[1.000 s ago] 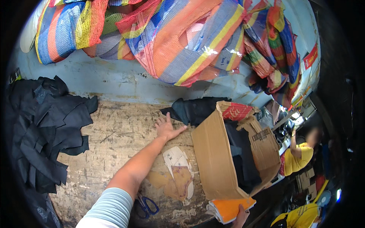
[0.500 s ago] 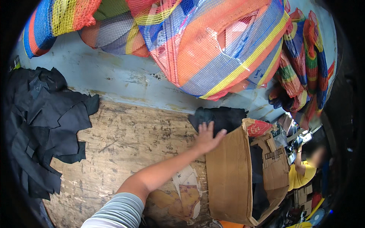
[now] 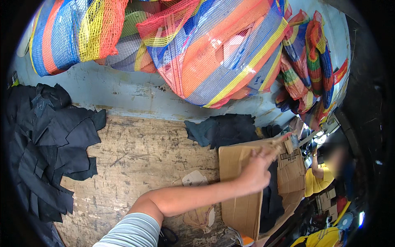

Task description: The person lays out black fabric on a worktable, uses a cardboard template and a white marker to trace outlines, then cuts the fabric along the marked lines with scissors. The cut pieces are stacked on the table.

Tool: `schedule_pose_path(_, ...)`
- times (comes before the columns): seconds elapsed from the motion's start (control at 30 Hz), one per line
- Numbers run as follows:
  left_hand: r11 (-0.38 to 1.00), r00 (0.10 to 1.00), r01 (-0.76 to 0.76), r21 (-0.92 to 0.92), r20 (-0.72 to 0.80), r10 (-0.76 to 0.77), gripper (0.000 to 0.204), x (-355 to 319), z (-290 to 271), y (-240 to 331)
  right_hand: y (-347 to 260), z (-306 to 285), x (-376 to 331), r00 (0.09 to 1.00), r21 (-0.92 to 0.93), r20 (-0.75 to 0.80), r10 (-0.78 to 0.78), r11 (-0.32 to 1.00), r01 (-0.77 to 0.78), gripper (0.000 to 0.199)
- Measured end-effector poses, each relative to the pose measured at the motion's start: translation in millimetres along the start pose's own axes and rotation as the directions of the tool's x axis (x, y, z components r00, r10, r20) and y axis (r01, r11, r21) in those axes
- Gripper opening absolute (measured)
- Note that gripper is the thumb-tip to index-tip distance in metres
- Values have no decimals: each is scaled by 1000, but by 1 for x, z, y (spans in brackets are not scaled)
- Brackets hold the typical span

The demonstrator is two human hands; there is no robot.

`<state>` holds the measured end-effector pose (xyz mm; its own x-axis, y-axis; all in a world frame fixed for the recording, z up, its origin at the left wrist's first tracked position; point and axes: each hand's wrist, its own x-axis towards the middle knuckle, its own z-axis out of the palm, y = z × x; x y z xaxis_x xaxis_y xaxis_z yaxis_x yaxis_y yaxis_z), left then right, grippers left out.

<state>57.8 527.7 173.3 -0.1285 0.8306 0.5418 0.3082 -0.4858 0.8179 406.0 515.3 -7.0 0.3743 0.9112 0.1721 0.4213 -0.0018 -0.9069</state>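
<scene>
My left hand (image 3: 258,171) reaches across from the lower edge to the open cardboard box (image 3: 238,197). Its fingers close over the box's upper rim, beside a blurred red-printed flap. Black cut pieces (image 3: 271,201) of fabric or leather lie inside the box. Behind the box, against the wall, is a small dark heap (image 3: 230,129) of similar pieces. My right hand is out of view.
A large pile of black cut pieces (image 3: 61,136) covers the left of the worn wooden table (image 3: 135,148). Striped mesh sacks (image 3: 222,53) hang over the blue wall (image 3: 127,90). Pale flat pattern pieces (image 3: 195,178) lie near the box. A person in yellow (image 3: 321,179) works at right.
My left hand has left the dark heap by the wall and come right and nearer, onto the box's rim. The box has shifted slightly to the right on the table, and the view has moved.
</scene>
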Motion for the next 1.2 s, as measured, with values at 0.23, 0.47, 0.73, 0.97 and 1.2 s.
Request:
schedule_pose_path(0.23,934,898,-331,137,-259,356,74,32,-42,9,-18,88,27,994,276,67,87,956,-102,30)
schedule_pose_path(0.47,838,834,519,-168,-115,-540,100,34,-122,-51,-17,86,33,975,440,203,89,881,-172,29)
schedule_pose_path(0.73,739,830,556,-379,207,-518,93,17,-95,-54,24,-3,-37,974,627,212,82,753,-200,37)
schedule_pose_path(0.97,807,857,514,-292,204,-473,91,3,-97,-64,17,67,-21,938,-59,-76,-337,941,333,59)
schedule_pose_path(1.2,855,883,283,434,230,-409,105,-116,-52,-89,-75,81,-65,883,-516,-195,-428,810,279,89)
